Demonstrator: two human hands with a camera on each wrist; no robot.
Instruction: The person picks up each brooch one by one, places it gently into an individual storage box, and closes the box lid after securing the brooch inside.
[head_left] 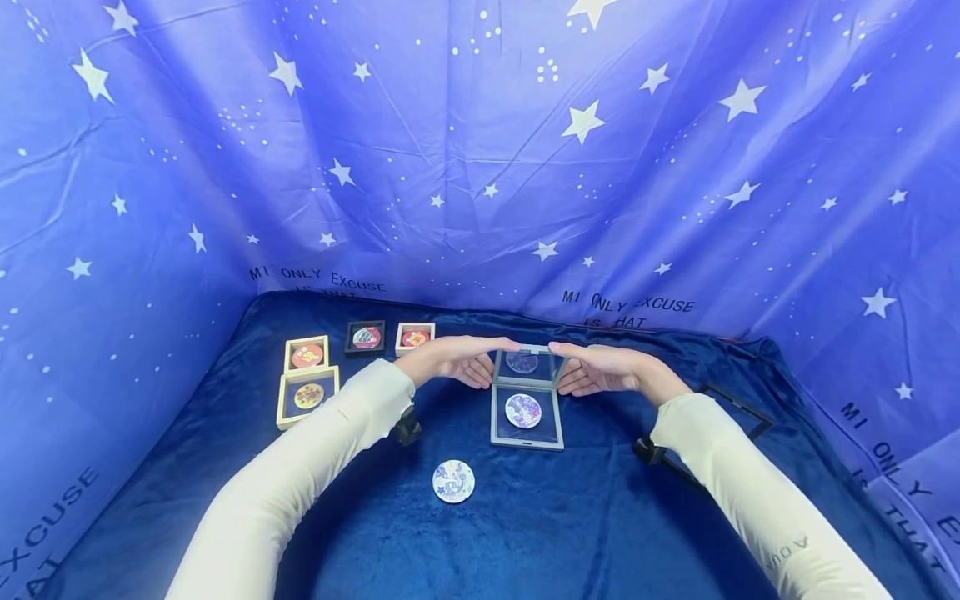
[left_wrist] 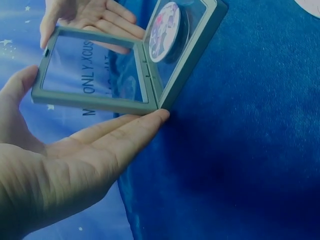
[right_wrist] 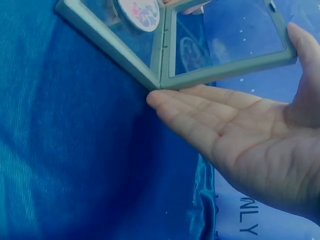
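Note:
A grey hinged display frame (head_left: 560, 421) with clear film panels stands unfolded, its lid raised at the far side. In its lower half sits a round disc (head_left: 523, 411) with a purple and white picture. My left hand (head_left: 461, 358) holds the lid's left side, thumb on the top edge and extended fingers near the hinge (left_wrist: 150, 95). On the opposite side my right hand (head_left: 603, 369) holds the lid the same way, its thumb at the top edge and fingertips (right_wrist: 156, 98) by the hinge corner. A second round disc (head_left: 453, 482), white and blue, lies nearer on the cloth.
At the left are two light-framed cases (head_left: 281, 408) (head_left: 287, 354) with round discs. Farther back stand a black case (head_left: 349, 340) and another light-framed case (head_left: 400, 342). A black frame (head_left: 763, 425) lies partly behind the right forearm. Dark blue cloth (head_left: 570, 533) covers the table; starry curtains (head_left: 480, 167) surround it.

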